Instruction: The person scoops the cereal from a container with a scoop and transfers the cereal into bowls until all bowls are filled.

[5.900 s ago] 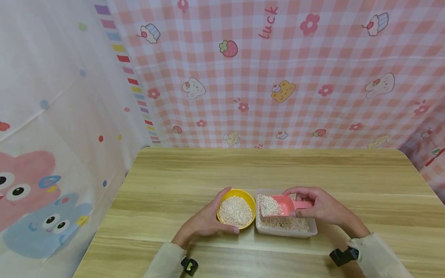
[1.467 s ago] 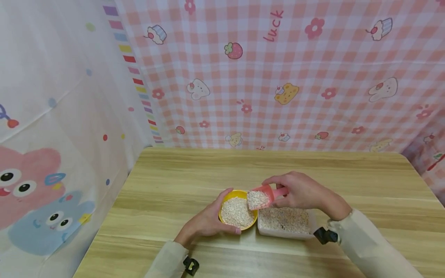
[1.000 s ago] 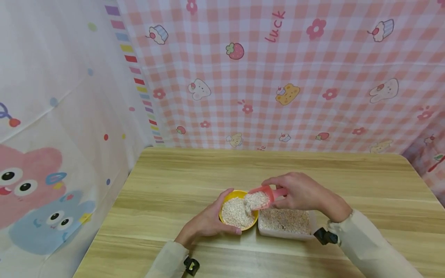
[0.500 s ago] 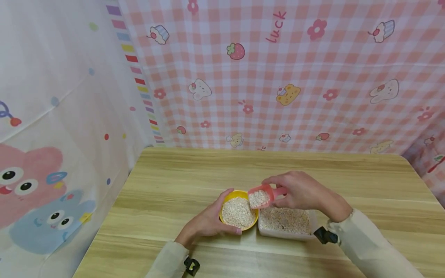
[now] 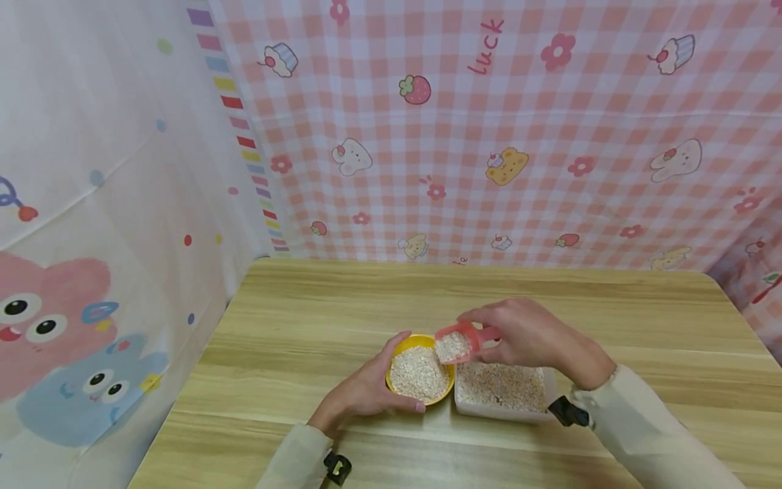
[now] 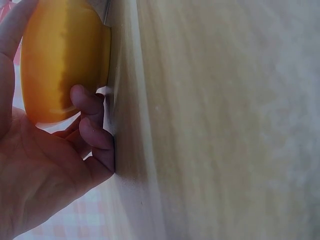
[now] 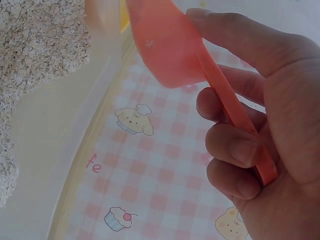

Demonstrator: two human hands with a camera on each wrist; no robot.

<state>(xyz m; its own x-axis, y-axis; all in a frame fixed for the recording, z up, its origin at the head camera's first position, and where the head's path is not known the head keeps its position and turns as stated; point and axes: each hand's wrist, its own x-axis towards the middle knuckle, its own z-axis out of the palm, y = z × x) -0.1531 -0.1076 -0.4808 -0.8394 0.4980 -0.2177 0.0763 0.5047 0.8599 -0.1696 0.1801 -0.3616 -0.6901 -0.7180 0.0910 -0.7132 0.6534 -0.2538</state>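
As I watch from my end of the link, the right hand [image 5: 519, 336] has its fingers curled firmly round the handle of a pink scoop [image 5: 475, 335], one digit lying along the edge of the scoop's cup. Straight out from that grip, on its left, the scoop's lip sits over the near edge of a yellow bowl [image 5: 418, 341], pale flakes [image 5: 453, 347] piled inside the cup; whether lip and rim touch, I can't tell. Over to my left hand [image 5: 369, 388], and it's a good hold: thumb and fingers wrapped round the bowl's outer wall, the bowl itself just right of the palm, with a broad heap of flakes within the rim. Just below the right grip, on the person's side, I've got a whitish container [image 5: 501, 409] holding more flakes, close beside the bowl. Beneath both grips runs the wood-grain table [image 5: 342, 292], and beyond them hangs a pink checked cloth [image 5: 379, 122].
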